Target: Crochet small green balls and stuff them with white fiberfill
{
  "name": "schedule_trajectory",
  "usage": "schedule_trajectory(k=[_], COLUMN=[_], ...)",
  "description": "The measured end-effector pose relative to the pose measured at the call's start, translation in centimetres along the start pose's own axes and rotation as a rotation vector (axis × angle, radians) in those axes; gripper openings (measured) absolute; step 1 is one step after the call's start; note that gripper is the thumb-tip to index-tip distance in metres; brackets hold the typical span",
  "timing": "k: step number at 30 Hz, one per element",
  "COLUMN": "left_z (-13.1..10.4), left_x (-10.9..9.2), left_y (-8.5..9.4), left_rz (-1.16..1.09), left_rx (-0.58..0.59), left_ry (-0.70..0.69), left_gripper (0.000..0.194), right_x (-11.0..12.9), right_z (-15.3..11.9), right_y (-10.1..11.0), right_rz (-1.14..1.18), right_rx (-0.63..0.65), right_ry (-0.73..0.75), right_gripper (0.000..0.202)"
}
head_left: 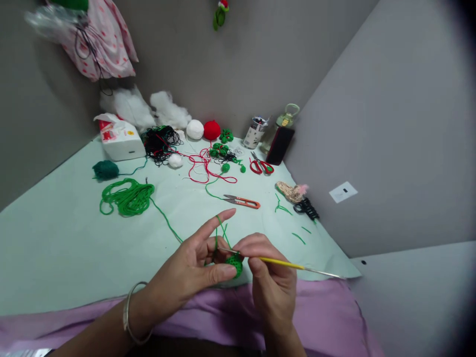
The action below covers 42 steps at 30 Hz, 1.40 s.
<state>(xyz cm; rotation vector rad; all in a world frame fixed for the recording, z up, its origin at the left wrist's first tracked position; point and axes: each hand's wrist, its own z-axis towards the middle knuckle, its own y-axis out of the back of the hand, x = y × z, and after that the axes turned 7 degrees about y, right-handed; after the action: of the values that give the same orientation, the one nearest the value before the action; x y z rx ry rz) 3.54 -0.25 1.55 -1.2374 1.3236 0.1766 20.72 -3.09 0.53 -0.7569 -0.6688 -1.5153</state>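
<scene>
Between thumb and fingers, my left hand [203,263] pinches a small round green crochet piece [235,265]. Its index finger is stretched out, with green yarn [216,230] looped over it. My right hand [273,277] is closed on a crochet hook [284,262] with a yellow grip, its thin metal tip lying at the top of the piece. From the left hand a strand runs back to a loose bundle of bright green yarn [128,197]. Just beyond the hands lie orange-handled thread snips [243,201].
At the back stand a tissue pack [122,144], a white yarn ball [195,129], a red yarn ball [211,130], a pen cup [255,133] and a phone [280,145] against a bottle. Red-handled scissors [261,166] lie on the right, with green yarn snippets [298,238] nearer. Walls enclose the table.
</scene>
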Motion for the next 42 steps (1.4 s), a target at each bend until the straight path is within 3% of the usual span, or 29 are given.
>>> schedule_trajectory(k=[6,16,21,26,29,33,35,38,40,42], left_z=[0.1,0.0,-0.5,-0.7,-0.5,0.1,0.3,0.3,0.2,0.1], left_x=[0.0,0.1,-0.3,-0.6,-0.3,-0.1,-0.4,-0.8,-0.7,-0.4], left_y=[-0.3,-0.1,-0.6,-1.2,-1.3,-1.1,-1.0,-0.9,-1.0,-1.0], left_rz=[0.070,0.170,0.321,0.536,0.421,-0.067,-0.201,-0.205,-0.162,-0.112], left_rx=[-0.070,-0.179,-0.282,-0.412,-0.364,-0.094,-0.040,-0.079,-0.076,-0.056], left_ry=[-0.103,-0.153,-0.180,-0.273,-0.279,0.004,0.105,0.026,-0.048,-0.063], left_gripper=[0.075,0.066,0.063,0.056,0.065,0.086,0.079,0.062,0.057,0.054], right_x=[-0.1,0.2,0.8,0.9,0.5,0.0,0.2,0.6,0.7,0.6], right_z=[0.4,0.6,0.1,-0.4,-0.8,-1.2,-0.9,0.0,0.6,0.8], right_y=[-0.1,0.4,0.5,0.8,1.0,0.9,0.6,-0.1,-0.5,-0.8], right_rz=[0.142,0.160,-0.002,-0.282,-0.517,-0.613,-0.474,-0.105,0.067,0.083], right_rx=[-0.098,-0.057,-0.004,0.118,0.165,0.134,0.021,-0.178,-0.187,-0.142], right_ry=[-0.104,-0.133,-0.055,0.182,0.305,0.360,0.299,0.099,0.003,-0.018], right_gripper=[0.016,0.018,0.022,0.028,0.033,0.038,0.027,0.023,0.020,0.017])
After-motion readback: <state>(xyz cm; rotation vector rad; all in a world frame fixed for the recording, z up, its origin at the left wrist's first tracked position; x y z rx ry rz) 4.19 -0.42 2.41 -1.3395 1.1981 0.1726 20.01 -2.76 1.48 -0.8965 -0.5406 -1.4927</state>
